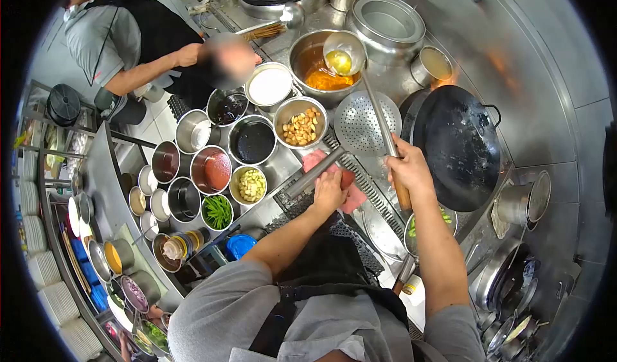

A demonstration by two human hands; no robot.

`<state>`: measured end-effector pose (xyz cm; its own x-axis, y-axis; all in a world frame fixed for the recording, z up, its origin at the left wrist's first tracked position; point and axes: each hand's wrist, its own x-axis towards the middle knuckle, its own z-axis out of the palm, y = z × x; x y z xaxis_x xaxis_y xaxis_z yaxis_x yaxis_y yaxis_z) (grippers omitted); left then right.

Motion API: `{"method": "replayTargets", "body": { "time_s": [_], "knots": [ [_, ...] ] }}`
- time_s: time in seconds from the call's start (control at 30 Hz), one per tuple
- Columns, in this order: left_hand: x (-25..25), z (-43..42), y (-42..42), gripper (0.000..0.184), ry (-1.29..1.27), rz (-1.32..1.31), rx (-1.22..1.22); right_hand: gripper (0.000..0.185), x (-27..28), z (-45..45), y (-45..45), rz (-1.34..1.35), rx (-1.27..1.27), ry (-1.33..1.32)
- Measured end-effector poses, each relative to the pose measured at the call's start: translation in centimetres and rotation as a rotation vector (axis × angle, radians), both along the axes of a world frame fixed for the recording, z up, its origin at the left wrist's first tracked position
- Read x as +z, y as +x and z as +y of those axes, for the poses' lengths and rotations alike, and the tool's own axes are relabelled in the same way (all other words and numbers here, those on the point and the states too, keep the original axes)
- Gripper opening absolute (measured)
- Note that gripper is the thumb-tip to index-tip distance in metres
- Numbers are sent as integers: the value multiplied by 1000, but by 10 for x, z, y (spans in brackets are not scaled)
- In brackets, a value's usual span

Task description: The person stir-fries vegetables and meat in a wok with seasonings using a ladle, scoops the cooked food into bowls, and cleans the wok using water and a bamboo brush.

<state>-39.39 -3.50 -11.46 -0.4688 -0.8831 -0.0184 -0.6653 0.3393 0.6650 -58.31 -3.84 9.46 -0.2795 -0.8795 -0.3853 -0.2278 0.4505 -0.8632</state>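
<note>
Head camera: the right hand [411,169] grips the ladle [378,108] by its handle, the bowl holding yellow liquid over a steel pot [301,48] of amber liquid. The left hand [330,192] rests at a pink cloth [354,199]; I cannot tell its grip.

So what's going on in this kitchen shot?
The person wearing the camera grips a long-handled ladle in the right hand, its bowl, with yellowish liquid in it, over a pot of amber liquid. The left hand is at a pink cloth; its exact grip is unclear. A dark wok sits to the right, and a co-worker stands across the filled containers.
</note>
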Motion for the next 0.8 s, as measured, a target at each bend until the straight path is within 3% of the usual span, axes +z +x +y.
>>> {"method": "replayTargets", "body": {
  "time_s": [0.1,0.17,0.23,0.3,0.37,0.43,0.5,0.53,0.57,0.6,0.7,0.73,0.8],
  "knots": [
    [-1,0,-1,65,10,-183,-16,63,3,32,-6,-232,-136,-56],
    [2,8,-2,80,-141,-83,112,64,6,60,-15,-329,-191,-118],
    [2,12,0,91,-76,-102,74,62,18,96,-25,-472,-290,-209],
    [-1,21,9,95,-34,81,-14,59,26,141,-43,-545,-353,-244],
    [-6,42,18,94,-66,97,-27,58,26,190,-62,-550,-394,-320],
    [-14,68,29,76,-185,82,138,56,23,238,-76,-311,-457,-304],
    [-29,108,42,68,-117,105,164,60,6,283,-99,96,-425,-208],
    [-39,138,42,53,-22,101,175,64,13,299,-107,466,-353,13],
    [-50,168,40,41,131,-72,74,67,-9,322,-127,952,-148,-168],
    [-65,197,39,33,121,-60,-100,67,-13,341,-137,1018,-137,-85],
    [-89,264,11,37,111,-17,-426,67,-15,368,-145,1068,-148,79],
    [-106,285,-1,39,-12,88,-503,67,-17,381,-142,1037,-173,182],
    [-131,305,-28,58,95,-34,-740,67,-41,407,-135,1056,-160,-84]
  ]
}}
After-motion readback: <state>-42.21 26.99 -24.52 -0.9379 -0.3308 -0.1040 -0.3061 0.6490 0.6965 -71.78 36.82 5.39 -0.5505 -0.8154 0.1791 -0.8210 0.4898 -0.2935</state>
